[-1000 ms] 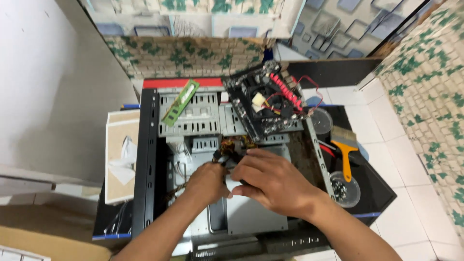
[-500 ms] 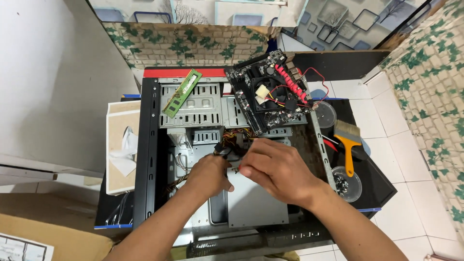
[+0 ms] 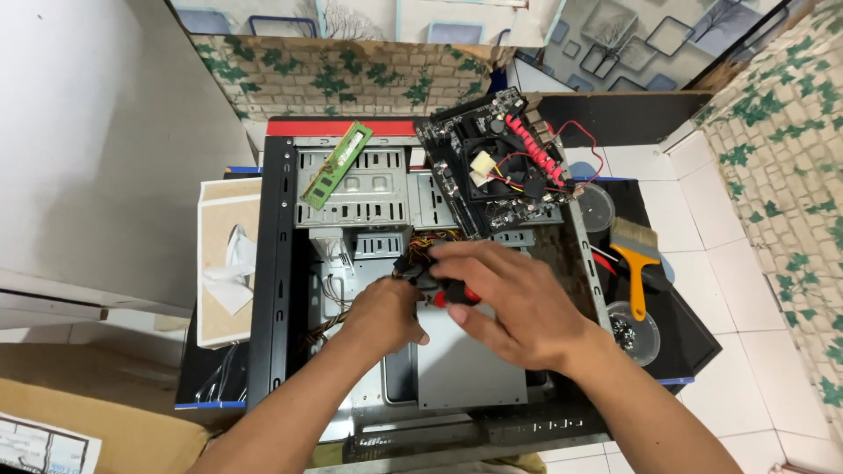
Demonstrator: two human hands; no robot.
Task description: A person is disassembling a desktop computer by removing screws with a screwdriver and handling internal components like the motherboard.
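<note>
Both hands meet inside the open case (image 3: 272, 263): the right hand (image 3: 514, 303) covers a red-and-black tool (image 3: 457, 294), only partly visible; the left hand (image 3: 382, 312) is curled at cables (image 3: 413, 263), its grip hidden.

I see a red-and-black handled tool (image 3: 452, 294) lying roughly level over the open computer case (image 3: 272, 290), among bundled cables (image 3: 421, 250).
</note>
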